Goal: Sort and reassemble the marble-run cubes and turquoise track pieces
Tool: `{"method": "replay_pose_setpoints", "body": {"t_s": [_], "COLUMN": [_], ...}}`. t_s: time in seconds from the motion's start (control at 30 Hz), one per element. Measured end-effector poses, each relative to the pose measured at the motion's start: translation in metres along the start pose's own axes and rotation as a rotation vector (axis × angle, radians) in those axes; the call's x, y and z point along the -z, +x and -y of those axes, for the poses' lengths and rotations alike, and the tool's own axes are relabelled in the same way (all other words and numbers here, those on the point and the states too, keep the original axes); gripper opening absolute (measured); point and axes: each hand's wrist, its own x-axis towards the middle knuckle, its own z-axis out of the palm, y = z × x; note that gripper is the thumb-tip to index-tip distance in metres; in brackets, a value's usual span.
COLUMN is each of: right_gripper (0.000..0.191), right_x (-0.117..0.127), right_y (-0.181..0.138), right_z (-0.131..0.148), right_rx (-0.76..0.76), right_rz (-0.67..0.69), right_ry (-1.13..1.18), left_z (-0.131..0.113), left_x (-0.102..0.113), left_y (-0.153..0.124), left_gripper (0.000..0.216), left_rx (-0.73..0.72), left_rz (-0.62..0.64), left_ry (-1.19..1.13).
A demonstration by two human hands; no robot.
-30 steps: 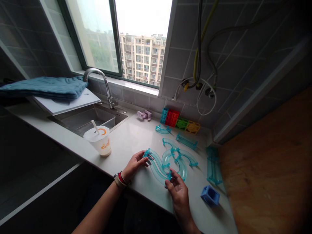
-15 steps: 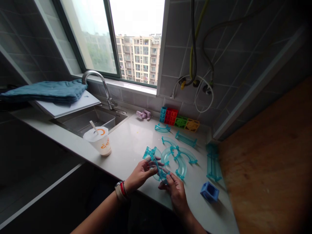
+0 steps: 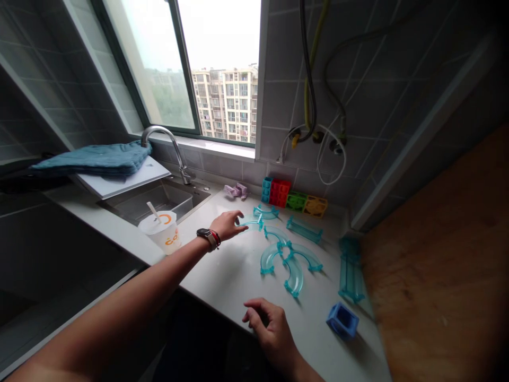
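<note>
My left hand [image 3: 228, 225] stretches out over the counter, thumb and fingers pinching one end of a clear teal curved track piece [image 3: 251, 223]. Its far end is close to another curved track piece [image 3: 266, 212]. Near the counter's front edge hovers my right hand [image 3: 271, 330], holding nothing, its fingers loosely bent with a gap to the thumb. Between the hands and the wall lies a group of curved teal pieces [image 3: 295, 275] that meet around a small centre. A straight teal track piece [image 3: 304, 230] lies behind them.
At the right are stacked straight teal pieces [image 3: 351, 276] and a blue hollow block [image 3: 342, 320]. Red blocks [image 3: 279, 193], along with green and yellow ones, line the wall. A drink cup [image 3: 162, 233] stands by the sink [image 3: 131, 204]; a crumpled pink item [image 3: 236, 190] lies behind.
My left hand has carried the curved track piece from the front of the counter away toward the back. My right hand has let go of it and moved slightly down.
</note>
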Motion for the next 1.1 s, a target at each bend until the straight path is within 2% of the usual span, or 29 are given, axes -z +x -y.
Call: {"method": "replay_pose_setpoints", "body": {"t_s": [0.13, 0.3, 0.57, 0.83, 0.97, 1.1], "right_gripper": [0.029, 0.025, 0.023, 0.023, 0.022, 0.022], "right_x": [0.002, 0.003, 0.003, 0.003, 0.003, 0.003], "right_y": [0.001, 0.004, 0.007, 0.007, 0.007, 0.007], "right_z": [0.001, 0.000, -0.002, -0.004, -0.004, -0.003], "right_rx": [0.048, 0.046, 0.052, 0.048, 0.054, 0.060], "right_rz": [0.018, 0.018, 0.008, 0.013, 0.013, 0.013], "right_ry": [-0.014, 0.017, 0.028, 0.029, 0.029, 0.008], "left_z": [0.006, 0.011, 0.019, 0.022, 0.009, -0.019], "left_x": [-0.006, -0.017, -0.029, -0.034, -0.031, -0.026], "left_y": [0.038, 0.065, 0.078, 0.074, 0.067, 0.061], "left_gripper": [0.033, 0.036, 0.036, 0.035, 0.046, 0.052], "left_rx": [0.053, 0.101, 0.132, 0.167, 0.088, -0.154], "left_rz": [0.053, 0.108, 0.180, 0.196, 0.123, 0.088], "left_ry": [0.217, 0.384, 0.477, 0.479, 0.481, 0.447]}}
